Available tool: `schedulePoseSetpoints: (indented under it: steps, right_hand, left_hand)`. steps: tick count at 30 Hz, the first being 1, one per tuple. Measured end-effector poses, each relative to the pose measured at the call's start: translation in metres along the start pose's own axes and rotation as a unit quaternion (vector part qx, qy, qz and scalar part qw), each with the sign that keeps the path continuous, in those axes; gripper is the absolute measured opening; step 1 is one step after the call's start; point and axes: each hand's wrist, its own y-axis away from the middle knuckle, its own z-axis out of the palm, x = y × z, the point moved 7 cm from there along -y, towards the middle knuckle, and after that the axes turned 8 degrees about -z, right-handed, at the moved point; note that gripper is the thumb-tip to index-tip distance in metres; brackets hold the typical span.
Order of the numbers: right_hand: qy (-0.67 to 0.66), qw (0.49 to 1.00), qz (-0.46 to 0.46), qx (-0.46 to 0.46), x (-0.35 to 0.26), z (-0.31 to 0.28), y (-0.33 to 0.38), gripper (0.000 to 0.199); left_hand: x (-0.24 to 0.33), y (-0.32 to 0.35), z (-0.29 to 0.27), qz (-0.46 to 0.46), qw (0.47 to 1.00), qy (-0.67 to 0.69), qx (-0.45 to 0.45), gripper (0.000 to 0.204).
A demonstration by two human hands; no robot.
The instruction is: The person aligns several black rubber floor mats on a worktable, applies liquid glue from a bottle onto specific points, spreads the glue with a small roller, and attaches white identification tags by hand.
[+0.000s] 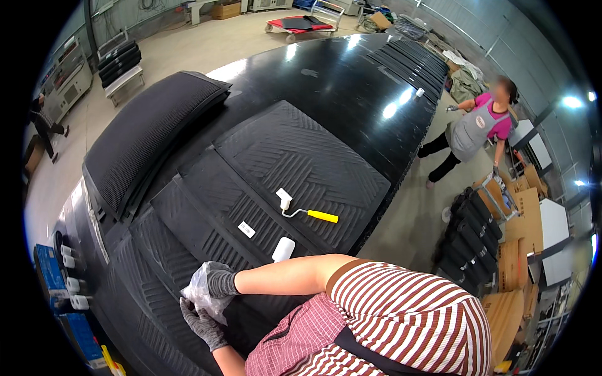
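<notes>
A crumpled clear plastic bag (pixel 210 294) is between my hands, above the black ribbed mats. My left hand (pixel 204 326), in a grey knit glove, is closed at the bag's lower left edge. My right hand (pixel 221 282), gloved too, reaches into or behind the bag; its fingers are hidden, and what the bag holds cannot be made out. Farther off on the mats (pixel 301 156) lie a small roller with a yellow handle (pixel 323 216), a white label (pixel 246 229) and a white rounded piece (pixel 284 249).
A stack of curved black textured mats (pixel 150 131) stands at the table's left. Dark strips (pixel 411 69) lie at its far end. Blue boxes (pixel 47 269) and white rolls (pixel 75 285) line the left edge. At right, a person (pixel 480 128) stands near black rolls (pixel 470 235) and cartons (pixel 511 266).
</notes>
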Motion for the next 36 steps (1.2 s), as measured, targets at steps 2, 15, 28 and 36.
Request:
schedulePoseSetpoints:
  steps: [2,15,28,36]
  right_hand:
    - [-0.05,0.999,-0.012,0.0,-0.018,-0.031,0.021,0.035]
    - [-0.057,0.998,0.01,-0.015,-0.019,-0.014,0.008,0.058]
    - [-0.062,0.992,0.044,0.102,0.006,0.017,-0.001,0.04]
    - [-0.119,0.992,0.014,-0.046,-0.013,-0.025,-0.006,0.06]
  left_hand:
    - [0.0,-0.001,-0.008,0.02,1.0,0.002,-0.017,0.064]
    - [0.003,-0.006,-0.013,0.01,0.997,-0.08,-0.012,0.055]
    - [0.006,0.0,0.002,-0.008,0.999,-0.04,-0.015,0.05]
    - [0.038,0.009,-0.003,0.016,0.964,-0.257,0.067,0.042]
